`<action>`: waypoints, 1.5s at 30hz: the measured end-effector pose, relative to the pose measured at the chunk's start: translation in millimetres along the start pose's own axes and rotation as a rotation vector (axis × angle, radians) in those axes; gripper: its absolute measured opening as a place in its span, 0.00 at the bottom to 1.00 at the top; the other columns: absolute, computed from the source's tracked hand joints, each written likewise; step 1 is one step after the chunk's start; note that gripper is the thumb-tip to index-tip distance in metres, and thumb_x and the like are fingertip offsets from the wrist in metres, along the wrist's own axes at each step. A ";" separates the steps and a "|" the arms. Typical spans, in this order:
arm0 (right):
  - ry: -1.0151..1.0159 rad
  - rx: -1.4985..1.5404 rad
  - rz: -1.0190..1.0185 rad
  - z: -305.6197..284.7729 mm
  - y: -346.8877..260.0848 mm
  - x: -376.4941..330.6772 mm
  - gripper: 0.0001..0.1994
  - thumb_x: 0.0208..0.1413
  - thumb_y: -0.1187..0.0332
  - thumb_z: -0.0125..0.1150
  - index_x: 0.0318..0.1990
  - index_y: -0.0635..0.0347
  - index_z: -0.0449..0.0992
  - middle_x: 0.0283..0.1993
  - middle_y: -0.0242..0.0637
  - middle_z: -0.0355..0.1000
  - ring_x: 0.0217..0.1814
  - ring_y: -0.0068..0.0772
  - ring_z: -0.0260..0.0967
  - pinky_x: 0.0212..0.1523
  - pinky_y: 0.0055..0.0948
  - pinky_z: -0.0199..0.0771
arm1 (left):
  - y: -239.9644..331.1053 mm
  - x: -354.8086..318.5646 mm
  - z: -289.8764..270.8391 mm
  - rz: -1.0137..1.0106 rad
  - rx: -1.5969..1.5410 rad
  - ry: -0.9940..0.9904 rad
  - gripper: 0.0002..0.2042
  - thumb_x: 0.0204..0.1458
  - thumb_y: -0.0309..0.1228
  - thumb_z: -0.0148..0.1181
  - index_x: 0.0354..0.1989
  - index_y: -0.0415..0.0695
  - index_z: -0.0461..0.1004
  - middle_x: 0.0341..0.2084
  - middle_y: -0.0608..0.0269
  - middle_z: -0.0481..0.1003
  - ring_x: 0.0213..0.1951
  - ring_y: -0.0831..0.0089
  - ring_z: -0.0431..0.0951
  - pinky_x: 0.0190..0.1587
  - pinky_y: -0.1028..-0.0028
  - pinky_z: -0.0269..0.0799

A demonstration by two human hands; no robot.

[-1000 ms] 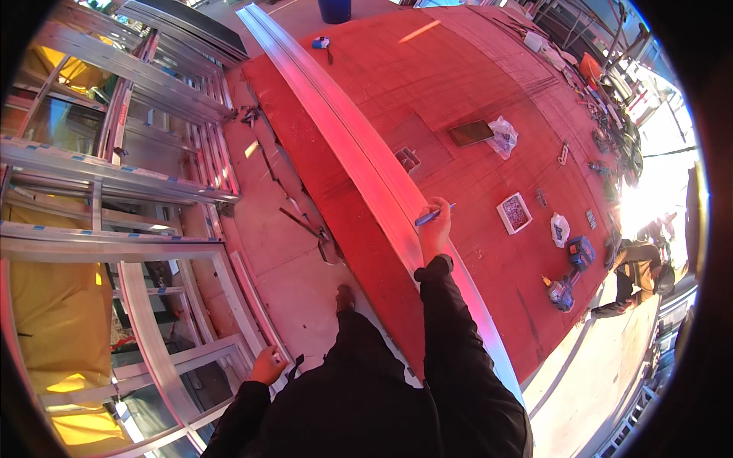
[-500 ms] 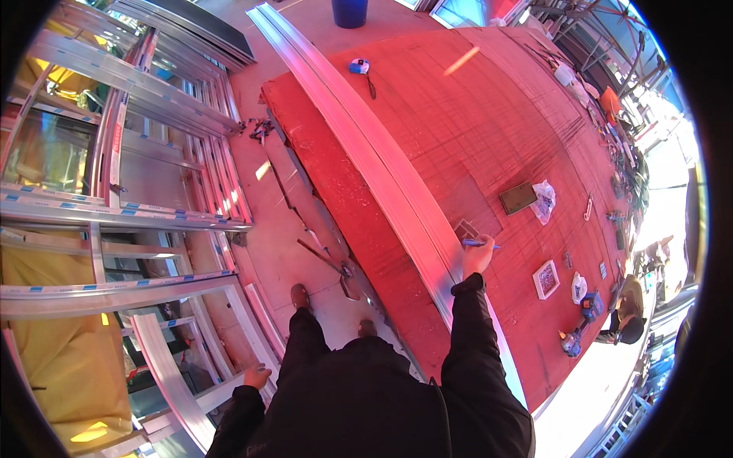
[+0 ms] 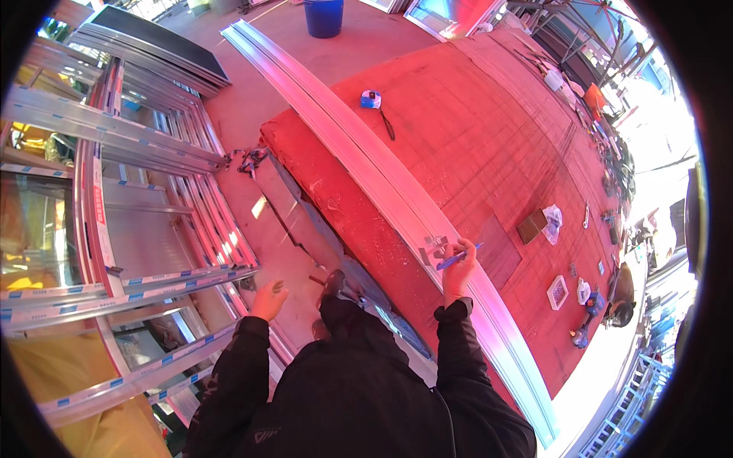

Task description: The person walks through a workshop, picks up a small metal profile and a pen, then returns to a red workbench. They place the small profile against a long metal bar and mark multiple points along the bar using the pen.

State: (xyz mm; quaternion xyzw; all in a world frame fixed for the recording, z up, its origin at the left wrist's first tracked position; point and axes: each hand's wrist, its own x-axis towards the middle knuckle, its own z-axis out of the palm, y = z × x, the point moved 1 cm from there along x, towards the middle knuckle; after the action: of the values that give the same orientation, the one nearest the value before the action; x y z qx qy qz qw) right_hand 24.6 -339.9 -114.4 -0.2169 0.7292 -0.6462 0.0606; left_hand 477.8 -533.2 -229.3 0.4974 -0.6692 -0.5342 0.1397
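Note:
My right hand (image 3: pixel 460 281) is closed around a slim blue pen (image 3: pixel 451 261), above a long silvery aluminium profile (image 3: pixel 366 164) on the red-covered table. Just beyond its fingertips, a small grey metal piece with cut-outs (image 3: pixel 434 249) shows against the profile; whether my fingers also grip it is unclear. The profile runs diagonally along the table's near left side, its far end overhanging the edge. My left hand (image 3: pixel 269 299) hangs over the floor beside the frame rack, holding nothing, its fingers loosely apart.
Aluminium frames (image 3: pixel 145 282) stand stacked on the left. On the red table (image 3: pixel 458 114) lie a tape measure (image 3: pixel 370 99), a dark flat box (image 3: pixel 532 227), a plastic bag (image 3: pixel 553 224), a small white tray (image 3: pixel 557 292) and a cordless drill (image 3: pixel 588 320). A blue bucket (image 3: pixel 323 19) stands beyond.
My right hand, pen and the small metal piece have shifted left over the profile. My left hand has risen and moved forward from beside my leg. The view has turned slightly.

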 end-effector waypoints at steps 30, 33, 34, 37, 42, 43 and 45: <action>0.636 -0.171 0.159 298.2 -82.3 47.6 0.16 0.60 0.81 0.65 0.54 0.59 0.70 0.40 0.33 0.75 0.40 0.21 0.73 0.44 0.22 0.74 | 390.0 617.6 84.8 0.947 0.747 -0.446 0.41 0.44 0.41 0.73 0.69 0.47 0.61 0.63 0.52 0.68 0.60 0.52 0.73 0.57 0.56 0.75; 0.692 -0.159 0.175 322.6 -94.5 44.2 0.16 0.61 0.81 0.64 0.54 0.59 0.70 0.40 0.32 0.75 0.42 0.20 0.73 0.45 0.21 0.74 | 389.5 639.0 101.6 1.056 0.720 -0.468 0.38 0.45 0.41 0.72 0.66 0.47 0.64 0.60 0.54 0.71 0.59 0.54 0.74 0.57 0.57 0.75; 0.709 -0.149 0.179 327.2 -97.3 42.6 0.16 0.61 0.80 0.64 0.54 0.59 0.70 0.40 0.32 0.75 0.41 0.20 0.73 0.45 0.21 0.74 | 390.1 647.2 110.6 1.092 0.700 -0.442 0.36 0.46 0.39 0.72 0.65 0.47 0.65 0.59 0.54 0.71 0.59 0.55 0.75 0.59 0.58 0.74; 0.768 -0.153 0.207 327.0 -103.9 40.2 0.15 0.61 0.80 0.64 0.53 0.59 0.70 0.40 0.31 0.75 0.40 0.19 0.72 0.44 0.20 0.73 | 405.2 673.0 146.9 1.121 0.619 -0.465 0.36 0.47 0.36 0.71 0.66 0.46 0.64 0.62 0.54 0.69 0.60 0.55 0.73 0.60 0.59 0.73; 0.800 -0.228 0.240 332.6 -108.5 38.2 0.15 0.60 0.81 0.65 0.52 0.59 0.71 0.37 0.30 0.74 0.38 0.17 0.71 0.42 0.19 0.71 | 416.0 652.6 139.3 1.198 0.576 -0.377 0.37 0.46 0.33 0.72 0.67 0.44 0.64 0.66 0.49 0.64 0.64 0.51 0.69 0.65 0.58 0.67; 0.797 -0.254 0.245 333.0 -108.6 39.3 0.15 0.60 0.81 0.65 0.52 0.59 0.71 0.37 0.30 0.74 0.38 0.17 0.71 0.41 0.19 0.71 | 415.7 633.3 130.7 1.230 0.605 -0.330 0.37 0.46 0.33 0.72 0.67 0.43 0.65 0.67 0.48 0.63 0.65 0.50 0.68 0.66 0.58 0.66; 0.772 -0.247 0.267 328.4 -106.8 40.6 0.16 0.60 0.81 0.65 0.53 0.59 0.70 0.37 0.29 0.74 0.37 0.17 0.70 0.40 0.19 0.71 | 409.7 580.8 108.3 1.358 0.371 -0.633 0.37 0.46 0.33 0.73 0.67 0.41 0.65 0.67 0.45 0.64 0.65 0.49 0.67 0.69 0.57 0.62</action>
State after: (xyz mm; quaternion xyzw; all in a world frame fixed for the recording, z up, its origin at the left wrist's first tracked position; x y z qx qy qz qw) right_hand 134.6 -664.4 -55.0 0.1317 0.7921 -0.5741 -0.1600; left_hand -82.4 -970.9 -121.7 -0.1832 -0.9143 -0.3271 0.1531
